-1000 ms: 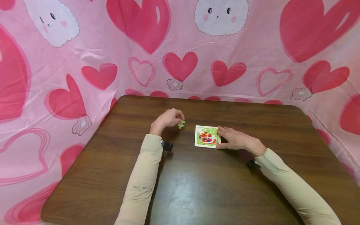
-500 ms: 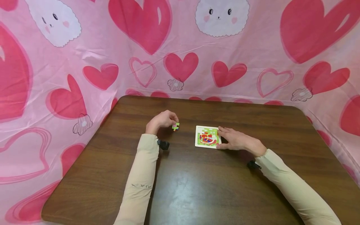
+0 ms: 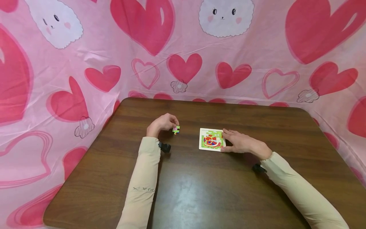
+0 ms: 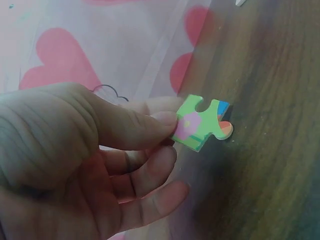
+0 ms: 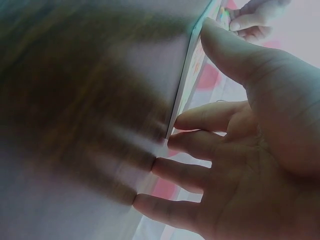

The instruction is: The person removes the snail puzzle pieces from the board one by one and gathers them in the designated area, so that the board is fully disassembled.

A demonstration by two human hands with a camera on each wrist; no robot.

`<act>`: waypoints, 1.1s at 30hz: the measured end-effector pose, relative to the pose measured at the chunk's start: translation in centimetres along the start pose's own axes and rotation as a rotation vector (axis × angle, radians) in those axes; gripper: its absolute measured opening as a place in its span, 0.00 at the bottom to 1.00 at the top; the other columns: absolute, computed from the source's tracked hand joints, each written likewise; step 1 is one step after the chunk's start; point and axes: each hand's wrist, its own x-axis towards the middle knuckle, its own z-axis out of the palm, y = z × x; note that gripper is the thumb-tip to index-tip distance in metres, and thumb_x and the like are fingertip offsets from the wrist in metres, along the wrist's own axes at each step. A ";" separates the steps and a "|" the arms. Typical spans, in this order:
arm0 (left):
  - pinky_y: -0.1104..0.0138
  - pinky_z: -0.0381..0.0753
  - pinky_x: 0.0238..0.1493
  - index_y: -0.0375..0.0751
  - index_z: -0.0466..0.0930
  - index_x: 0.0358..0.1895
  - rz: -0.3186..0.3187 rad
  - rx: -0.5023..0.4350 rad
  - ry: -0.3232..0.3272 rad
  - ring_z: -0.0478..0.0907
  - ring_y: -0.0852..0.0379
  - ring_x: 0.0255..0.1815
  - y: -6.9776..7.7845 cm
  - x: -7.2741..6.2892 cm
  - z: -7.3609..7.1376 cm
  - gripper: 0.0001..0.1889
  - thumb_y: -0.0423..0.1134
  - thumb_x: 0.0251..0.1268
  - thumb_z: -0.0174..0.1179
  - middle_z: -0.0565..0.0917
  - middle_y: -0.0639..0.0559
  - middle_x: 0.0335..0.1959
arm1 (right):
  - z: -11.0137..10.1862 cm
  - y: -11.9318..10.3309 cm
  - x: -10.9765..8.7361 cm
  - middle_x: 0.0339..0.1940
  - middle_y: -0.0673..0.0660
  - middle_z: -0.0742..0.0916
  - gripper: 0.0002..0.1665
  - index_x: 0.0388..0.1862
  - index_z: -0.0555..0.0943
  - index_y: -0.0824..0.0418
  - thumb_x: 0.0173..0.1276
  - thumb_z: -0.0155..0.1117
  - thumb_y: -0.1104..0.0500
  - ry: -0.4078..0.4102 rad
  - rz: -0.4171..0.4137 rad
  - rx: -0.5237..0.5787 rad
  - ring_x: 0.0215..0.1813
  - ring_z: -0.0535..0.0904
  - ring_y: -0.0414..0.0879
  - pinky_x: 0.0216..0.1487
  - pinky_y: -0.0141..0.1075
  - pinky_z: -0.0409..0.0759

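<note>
Between thumb and fingertips, my left hand (image 3: 163,122) pinches a green jigsaw piece (image 3: 176,129) above the table, left of the puzzle board. The left wrist view shows a pink flower on this jigsaw piece (image 4: 190,126), plus a knob with orange and a blue corner. My right hand (image 3: 242,142) rests at the right side of the white-framed puzzle board (image 3: 200,140), which carries a snail picture. Its thumb touches the near right corner, and its straight fingers (image 5: 182,172) lie along the edge and on the table. The hand covers part of the board's right edge.
A brown wooden table (image 3: 183,184) lies under both hands. Behind it and at its sides hangs a pink cloth (image 3: 128,38) with hearts. Small black cameras are strapped to the left wrist (image 3: 165,147) and right wrist (image 3: 258,168).
My left hand has moved left and slightly nearer with the jigsaw piece, away from the puzzle board. The right hand stays at the board, which has not visibly moved.
</note>
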 end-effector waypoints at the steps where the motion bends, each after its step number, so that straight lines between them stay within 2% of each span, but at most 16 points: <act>1: 0.70 0.71 0.31 0.39 0.83 0.42 0.001 0.014 0.007 0.71 0.57 0.29 0.0 0.1 0.0 0.07 0.31 0.65 0.57 0.83 0.49 0.36 | 0.0 0.0 0.0 0.80 0.66 0.56 0.54 0.76 0.58 0.65 0.64 0.60 0.32 0.001 0.000 0.000 0.78 0.52 0.69 0.72 0.63 0.56; 4: 0.67 0.72 0.34 0.40 0.83 0.43 -0.015 0.066 0.036 0.73 0.55 0.32 0.1 0.0 0.0 0.07 0.35 0.67 0.56 0.83 0.48 0.38 | -0.1 0.0 0.1 0.80 0.66 0.56 0.54 0.76 0.58 0.65 0.64 0.60 0.32 0.003 -0.001 0.000 0.78 0.52 0.69 0.72 0.63 0.56; 8: 0.62 0.75 0.40 0.44 0.82 0.48 -0.064 0.111 0.061 0.76 0.51 0.37 0.3 -0.2 -0.1 0.11 0.44 0.71 0.55 0.83 0.47 0.44 | 0.0 0.0 0.1 0.80 0.66 0.56 0.54 0.76 0.59 0.65 0.64 0.61 0.32 0.000 0.001 -0.002 0.78 0.52 0.68 0.72 0.62 0.56; 12: 0.57 0.77 0.48 0.46 0.81 0.52 -0.088 0.110 0.076 0.77 0.50 0.44 0.8 -0.3 -0.1 0.15 0.49 0.72 0.55 0.84 0.48 0.48 | 0.1 0.0 0.0 0.80 0.66 0.56 0.54 0.76 0.59 0.65 0.64 0.61 0.32 -0.002 0.000 -0.001 0.78 0.52 0.69 0.72 0.62 0.56; 15: 0.56 0.76 0.52 0.46 0.81 0.51 -0.066 0.082 0.092 0.77 0.51 0.46 1.4 -0.3 0.2 0.15 0.51 0.71 0.54 0.84 0.48 0.47 | 0.1 0.1 -0.1 0.80 0.66 0.56 0.54 0.76 0.59 0.64 0.64 0.61 0.32 -0.003 0.007 0.004 0.78 0.52 0.69 0.72 0.63 0.56; 21: 0.58 0.77 0.49 0.46 0.81 0.49 0.021 0.023 0.125 0.77 0.52 0.42 2.9 0.1 1.0 0.15 0.51 0.72 0.54 0.83 0.50 0.41 | 0.2 0.2 -0.2 0.80 0.66 0.56 0.54 0.77 0.59 0.64 0.64 0.60 0.31 -0.006 0.014 0.014 0.78 0.51 0.69 0.72 0.64 0.56; 26: 0.58 0.77 0.49 0.46 0.81 0.49 0.038 0.025 0.128 0.78 0.52 0.42 3.9 0.7 1.9 0.14 0.50 0.72 0.55 0.84 0.50 0.43 | 0.2 0.1 -0.1 0.80 0.66 0.56 0.54 0.76 0.59 0.64 0.64 0.60 0.31 0.001 0.010 0.014 0.78 0.51 0.69 0.72 0.64 0.56; 33: 0.59 0.78 0.49 0.47 0.81 0.49 0.055 0.075 0.121 0.78 0.53 0.44 4.7 1.2 2.8 0.15 0.51 0.71 0.56 0.84 0.50 0.46 | 0.1 0.0 -0.2 0.80 0.67 0.57 0.53 0.76 0.59 0.64 0.65 0.60 0.33 0.004 0.004 0.022 0.78 0.51 0.69 0.72 0.63 0.55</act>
